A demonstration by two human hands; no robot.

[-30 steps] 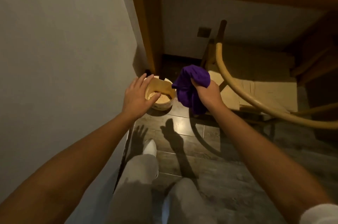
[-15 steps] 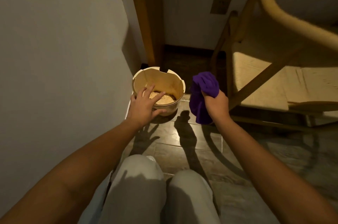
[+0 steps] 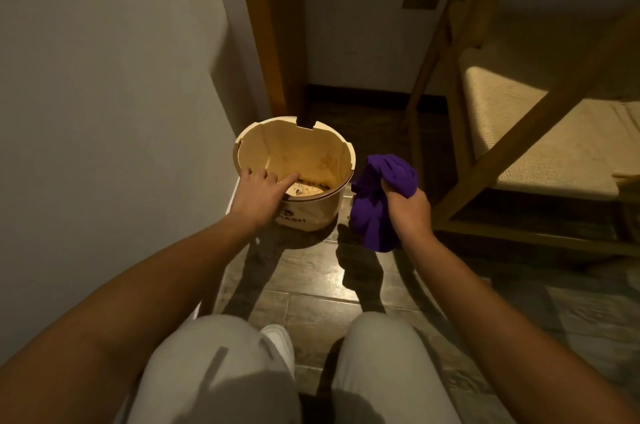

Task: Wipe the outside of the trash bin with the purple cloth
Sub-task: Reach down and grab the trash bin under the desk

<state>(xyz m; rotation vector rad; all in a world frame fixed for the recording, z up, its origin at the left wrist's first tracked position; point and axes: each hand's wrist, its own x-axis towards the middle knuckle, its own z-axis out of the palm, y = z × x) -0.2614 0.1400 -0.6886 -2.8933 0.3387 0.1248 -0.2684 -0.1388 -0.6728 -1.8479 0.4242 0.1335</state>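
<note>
Two hands in view. Your left hand (image 3: pixel 258 196) rests on the near rim of the trash bin (image 3: pixel 311 212), fingers loosely spread, index finger reaching over the edge into the opening; it grips nothing. Bin: small, round, cream-coloured, upright on the wood floor (image 3: pixel 311 288), close to the wall (image 3: pixel 104 94), debris visible at its bottom. Your right hand (image 3: pixel 410 210) is closed around the bunched purple cloth (image 3: pixel 375 212), held just beside the bin's right side; whether they touch is unclear. Wooden chair (image 3: pixel 540 132) stands to the right.

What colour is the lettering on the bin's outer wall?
Dark, brown or black, on the pale cream trash bin; the head view shows it, partly hidden by the left hand.
</note>
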